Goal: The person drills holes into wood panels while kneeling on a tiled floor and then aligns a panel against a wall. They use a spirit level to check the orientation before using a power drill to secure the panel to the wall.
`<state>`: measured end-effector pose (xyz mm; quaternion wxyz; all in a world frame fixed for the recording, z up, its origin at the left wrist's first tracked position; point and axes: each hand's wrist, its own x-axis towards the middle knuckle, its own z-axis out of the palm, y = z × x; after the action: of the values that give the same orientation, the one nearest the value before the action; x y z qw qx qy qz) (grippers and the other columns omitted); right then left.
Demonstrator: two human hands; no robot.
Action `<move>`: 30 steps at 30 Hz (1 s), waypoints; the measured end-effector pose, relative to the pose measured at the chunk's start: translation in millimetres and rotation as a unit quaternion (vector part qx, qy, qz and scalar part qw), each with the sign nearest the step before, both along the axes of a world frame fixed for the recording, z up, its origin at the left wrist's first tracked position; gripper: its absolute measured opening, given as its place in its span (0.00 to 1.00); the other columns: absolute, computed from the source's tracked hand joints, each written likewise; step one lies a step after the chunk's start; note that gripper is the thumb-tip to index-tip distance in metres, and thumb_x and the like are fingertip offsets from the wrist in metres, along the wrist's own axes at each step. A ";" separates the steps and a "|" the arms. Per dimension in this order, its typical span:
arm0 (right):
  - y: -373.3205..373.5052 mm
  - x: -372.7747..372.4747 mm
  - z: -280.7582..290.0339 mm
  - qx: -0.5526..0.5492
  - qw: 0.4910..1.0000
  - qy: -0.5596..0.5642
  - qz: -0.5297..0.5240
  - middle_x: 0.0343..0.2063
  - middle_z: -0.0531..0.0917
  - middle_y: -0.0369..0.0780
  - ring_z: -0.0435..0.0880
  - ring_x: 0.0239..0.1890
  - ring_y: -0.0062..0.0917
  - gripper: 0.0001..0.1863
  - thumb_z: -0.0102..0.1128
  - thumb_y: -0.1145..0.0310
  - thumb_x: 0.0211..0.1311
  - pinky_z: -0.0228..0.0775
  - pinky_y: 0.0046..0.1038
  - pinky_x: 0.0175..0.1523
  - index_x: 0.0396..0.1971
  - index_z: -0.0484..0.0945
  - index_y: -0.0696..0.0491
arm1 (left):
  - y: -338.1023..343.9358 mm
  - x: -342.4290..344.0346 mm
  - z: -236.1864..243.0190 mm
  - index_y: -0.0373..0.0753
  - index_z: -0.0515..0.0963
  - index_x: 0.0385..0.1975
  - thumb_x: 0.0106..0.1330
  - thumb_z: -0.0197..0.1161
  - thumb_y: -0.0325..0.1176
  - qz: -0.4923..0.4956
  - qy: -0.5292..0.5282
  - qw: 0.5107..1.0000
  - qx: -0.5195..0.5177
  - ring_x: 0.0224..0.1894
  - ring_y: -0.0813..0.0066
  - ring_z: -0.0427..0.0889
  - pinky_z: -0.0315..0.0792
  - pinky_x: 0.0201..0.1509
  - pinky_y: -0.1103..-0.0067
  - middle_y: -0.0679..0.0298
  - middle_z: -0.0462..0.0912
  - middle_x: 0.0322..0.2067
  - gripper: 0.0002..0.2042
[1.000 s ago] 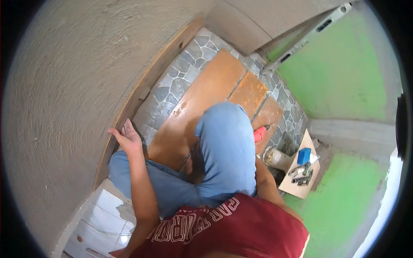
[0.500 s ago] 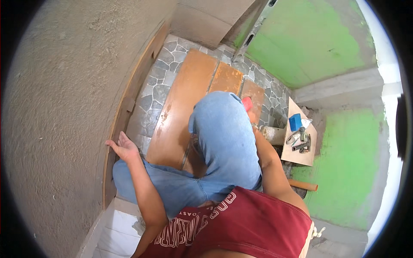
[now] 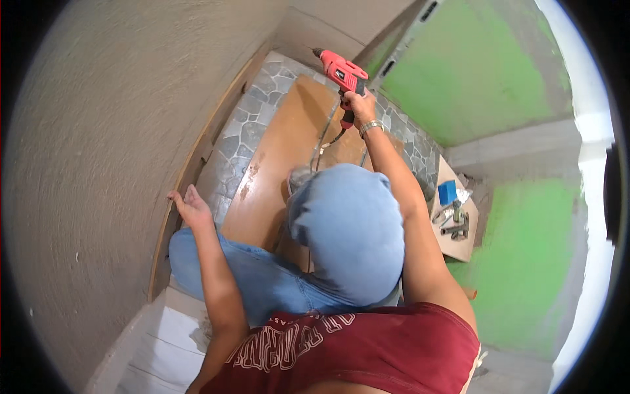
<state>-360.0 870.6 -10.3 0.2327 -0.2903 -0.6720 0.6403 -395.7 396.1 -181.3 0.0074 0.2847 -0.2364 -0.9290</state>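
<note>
Right grip [image 3: 361,108] is holding the red drill [image 3: 342,71] just ahead of it, above the brown panels [image 3: 289,134], fingers wrapping around the handle. Left grip [image 3: 194,208] is hanging loosely spread left of the panels, contact with the plank [image 3: 211,139] unclear.

The drill [image 3: 341,71] is smooth plastic — the wall [image 3: 111,144] rough and matt, the wooden board [image 3: 279,141] glossy, the jeans [image 3: 357,226] matt cloth.

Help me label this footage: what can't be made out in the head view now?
In the head view:
Red drill: bit tip, too small.
Drill cord: far end, lost near the raised knee.
Orange stub: full length, hidden behind the right arm.
Metal bar: upper end, cut off by the top edge.
</note>
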 end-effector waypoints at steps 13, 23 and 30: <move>-14.9 -84.4 56.5 -0.239 0.948 0.141 0.154 0.42 0.81 0.48 0.82 0.42 0.36 0.24 0.53 0.78 0.46 0.78 0.44 0.50 0.48 0.73 0.63 | 1.7 3.0 4.3 0.30 0.38 0.73 0.65 0.65 0.54 0.055 -0.024 0.998 -0.006 0.76 0.46 0.45 0.52 0.78 0.63 0.36 0.35 0.73 0.51; 92.3 -49.3 -68.9 -0.470 0.854 0.095 0.200 0.50 0.80 0.51 0.79 0.54 0.39 0.34 0.56 0.78 0.45 0.75 0.47 0.59 0.59 0.68 0.61 | 80.4 -16.0 54.0 0.43 0.34 0.76 0.57 0.52 0.76 0.201 -0.193 0.948 -0.156 0.77 0.53 0.40 0.45 0.77 0.55 0.52 0.34 0.76 0.57; 120.3 -46.0 -94.2 -0.590 0.751 0.103 0.278 0.59 0.76 0.41 0.75 0.61 0.38 0.43 0.58 0.80 0.47 0.53 0.64 0.70 0.68 0.58 0.51 | 92.7 -89.5 55.5 0.53 0.53 0.74 0.56 0.42 0.79 0.410 -0.282 0.856 -0.137 0.76 0.57 0.48 0.36 0.75 0.45 0.61 0.55 0.74 0.49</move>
<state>-406.1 990.9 -104.6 -0.1053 -0.1030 -0.1833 0.9720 -485.2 488.8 -125.8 0.3598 0.6017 -0.2149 -0.6800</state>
